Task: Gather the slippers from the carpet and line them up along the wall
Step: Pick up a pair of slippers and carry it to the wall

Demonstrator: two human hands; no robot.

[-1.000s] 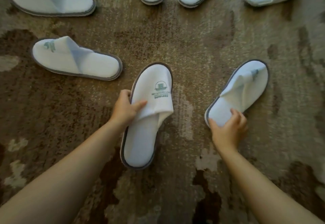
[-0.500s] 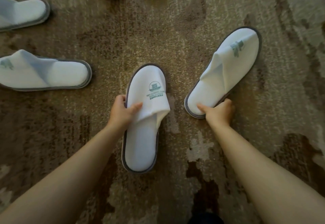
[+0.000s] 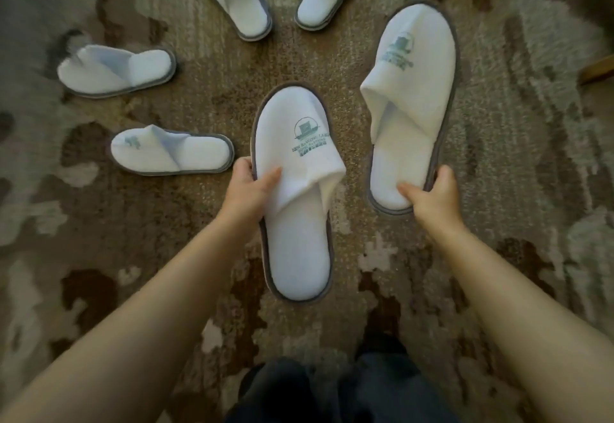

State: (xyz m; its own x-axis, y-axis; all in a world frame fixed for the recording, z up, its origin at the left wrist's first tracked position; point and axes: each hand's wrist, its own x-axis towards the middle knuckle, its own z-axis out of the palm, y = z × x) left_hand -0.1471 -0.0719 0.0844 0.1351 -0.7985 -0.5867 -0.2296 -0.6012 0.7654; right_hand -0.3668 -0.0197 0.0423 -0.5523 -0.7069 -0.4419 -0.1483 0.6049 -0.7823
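Over the brown patterned carpet (image 3: 498, 163) I see both bare hands each holding a white slipper with a grey-edged sole. My landmark is the middle slipper (image 3: 295, 216), whose toe points away from me and whose upper carries a green printed logo. The left hand (image 3: 247, 190) grips it at its left edge, about halfway along, with the thumb pressed onto the open lip of the upper and the fingers curled under the sole. I cannot tell whether this slipper rests on the carpet or is lifted off it.

Just to the right of that slipper, the right hand (image 3: 432, 195) pinches the heel end of a second slipper (image 3: 412, 103), thumb on the insole and fingers wrapped around the sole's rim. This one also points away from me, reaches farther forward than the middle slipper, and shows a blurred green logo.

Left of the middle slipper, a third slipper (image 3: 171, 152) lies sideways on the carpet, and beyond that a fourth slipper (image 3: 116, 70) also lies sideways. Farther ahead of the middle slipper, three more slippers (image 3: 319, 0) lie near the top edge with their heels turned toward me. Nearest to me, below the middle slipper, dark trousers (image 3: 339, 392) show between my forearms.
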